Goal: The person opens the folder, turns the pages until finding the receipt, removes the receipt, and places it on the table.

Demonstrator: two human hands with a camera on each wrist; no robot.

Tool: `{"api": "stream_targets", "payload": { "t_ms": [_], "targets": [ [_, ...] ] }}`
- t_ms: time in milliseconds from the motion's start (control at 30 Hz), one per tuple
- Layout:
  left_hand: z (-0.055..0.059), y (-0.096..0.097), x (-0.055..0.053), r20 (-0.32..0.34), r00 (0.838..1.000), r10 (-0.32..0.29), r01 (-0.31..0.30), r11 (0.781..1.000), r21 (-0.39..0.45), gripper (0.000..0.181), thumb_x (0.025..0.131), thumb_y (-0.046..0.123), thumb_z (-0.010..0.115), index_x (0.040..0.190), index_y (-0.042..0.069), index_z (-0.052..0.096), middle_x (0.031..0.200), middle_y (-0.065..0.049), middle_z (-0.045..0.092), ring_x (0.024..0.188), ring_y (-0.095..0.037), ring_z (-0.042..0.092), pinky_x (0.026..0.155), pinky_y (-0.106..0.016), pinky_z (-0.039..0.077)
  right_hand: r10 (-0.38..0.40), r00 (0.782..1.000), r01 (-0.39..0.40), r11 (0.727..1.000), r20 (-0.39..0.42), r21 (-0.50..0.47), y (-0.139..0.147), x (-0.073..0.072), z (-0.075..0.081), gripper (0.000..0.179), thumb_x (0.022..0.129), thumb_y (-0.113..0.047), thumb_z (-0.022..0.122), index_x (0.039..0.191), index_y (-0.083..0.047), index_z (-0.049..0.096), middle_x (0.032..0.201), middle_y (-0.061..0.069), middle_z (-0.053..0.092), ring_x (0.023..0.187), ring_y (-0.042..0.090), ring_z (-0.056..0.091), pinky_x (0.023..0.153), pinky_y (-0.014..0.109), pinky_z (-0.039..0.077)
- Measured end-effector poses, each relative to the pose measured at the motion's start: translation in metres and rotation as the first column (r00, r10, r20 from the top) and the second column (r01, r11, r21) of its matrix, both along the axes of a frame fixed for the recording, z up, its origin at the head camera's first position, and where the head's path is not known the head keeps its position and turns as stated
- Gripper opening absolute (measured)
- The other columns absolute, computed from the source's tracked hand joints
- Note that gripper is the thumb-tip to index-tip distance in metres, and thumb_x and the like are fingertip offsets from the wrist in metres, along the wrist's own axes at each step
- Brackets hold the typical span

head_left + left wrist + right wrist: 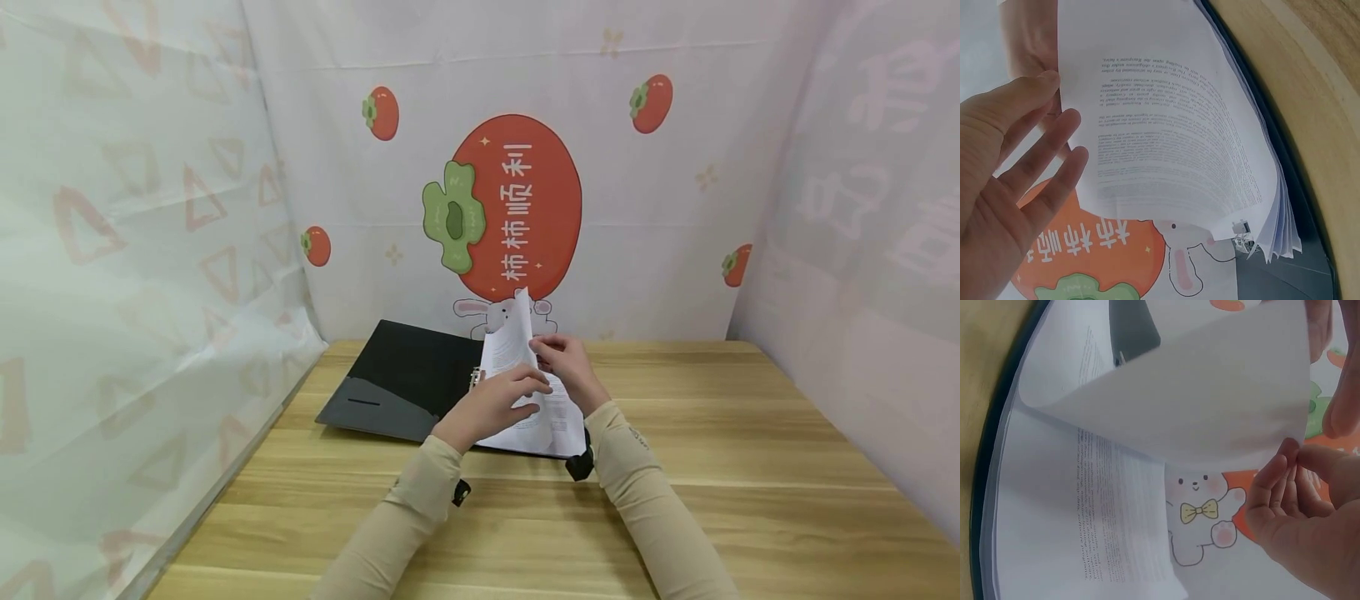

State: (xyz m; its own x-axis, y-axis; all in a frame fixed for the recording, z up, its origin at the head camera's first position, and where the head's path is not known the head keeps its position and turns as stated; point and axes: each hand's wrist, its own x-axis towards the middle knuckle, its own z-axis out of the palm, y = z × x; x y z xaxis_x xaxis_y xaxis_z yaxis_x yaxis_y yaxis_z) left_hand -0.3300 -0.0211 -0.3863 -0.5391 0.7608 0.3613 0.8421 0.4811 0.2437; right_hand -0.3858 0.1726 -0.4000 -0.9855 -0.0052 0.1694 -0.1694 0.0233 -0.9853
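Observation:
An open black ring binder (420, 354) lies on the table, printed sheets (1041, 512) stacked on its right side. One page (1166, 119) is lifted and curls up from the stack, its printed face toward the left wrist view. My right hand (567, 368) pinches this page's free edge between thumb and fingers, as the right wrist view shows at the fingertips (1288, 449). Across the page from it is my left hand (497, 407), fingers spread and loosely bent, tips right at the page's edge. A metal ring clasp (1242, 234) holds the sheets near the spine.
The binder's left cover has a grey pocket (382, 408). Wooden tabletop (720, 433) extends around the binder. Behind stands a white backdrop (337, 175) with printed persimmons and a rabbit, and a patterned sheet (150, 250) closes off the left side.

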Motion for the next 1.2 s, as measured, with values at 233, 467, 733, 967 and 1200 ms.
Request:
{"api": "stream_targets", "payload": {
  "t_ms": [233,467,733,967,1200],
  "targets": [
    [-0.002,0.003,0.002,-0.022,1.000,0.014,-0.015,0.999,-0.029,0.037,0.096,0.010,0.079,0.132,0.010,0.069,0.135,-0.002,0.065,0.127,-0.015,0.062,0.107,-0.023,0.048,0.019,1.000,-0.019,1.000,-0.009,0.002,-0.003,0.002,0.004,0.031,0.102,-0.016,0.070,0.120,0.009,0.069,0.103,0.010,0.071,0.086,0.015,0.069,0.077,0.024,0.059],
    [-0.005,0.002,0.003,-0.029,0.999,0.036,-0.037,0.999,-0.033,0.030,0.096,0.012,0.080,0.125,0.011,0.073,0.129,-0.001,0.066,0.122,-0.014,0.064,0.104,-0.023,0.050,0.027,1.000,-0.027,1.000,-0.014,0.003,-0.007,0.002,0.003,0.032,0.102,-0.015,0.071,0.121,0.010,0.069,0.105,0.015,0.072,0.089,0.021,0.069,0.076,0.023,0.058],
    [-0.004,0.002,0.005,-0.038,0.999,0.035,-0.036,0.999,-0.039,0.018,0.095,0.020,0.080,0.112,0.015,0.076,0.118,0.003,0.065,0.111,-0.011,0.064,0.098,-0.019,0.051,0.030,0.999,-0.030,1.000,-0.023,0.003,-0.010,0.003,0.004,0.030,0.103,-0.015,0.070,0.120,0.010,0.069,0.100,0.010,0.072,0.085,0.016,0.067,0.075,0.022,0.057],
    [-0.007,0.004,0.002,0.026,1.000,0.004,-0.003,0.999,-0.041,0.017,0.097,0.022,0.076,0.111,0.012,0.077,0.108,0.004,0.066,0.102,-0.008,0.063,0.095,-0.017,0.050,0.051,0.998,-0.049,0.998,-0.043,0.047,-0.011,0.005,0.004,0.032,0.104,-0.017,0.070,0.120,0.010,0.069,0.104,0.014,0.072,0.084,0.015,0.064,0.076,0.023,0.058],
    [-0.010,0.004,-0.002,0.076,0.996,-0.053,0.053,0.999,0.011,0.013,0.097,0.017,0.077,0.108,0.010,0.077,0.108,0.000,0.065,0.101,-0.010,0.065,0.093,-0.017,0.052,0.038,0.999,-0.035,0.998,-0.038,0.059,-0.012,0.006,0.004,0.029,0.104,-0.016,0.070,0.119,0.009,0.070,0.103,0.013,0.072,0.083,0.015,0.066,0.076,0.024,0.058]
  ]
}}
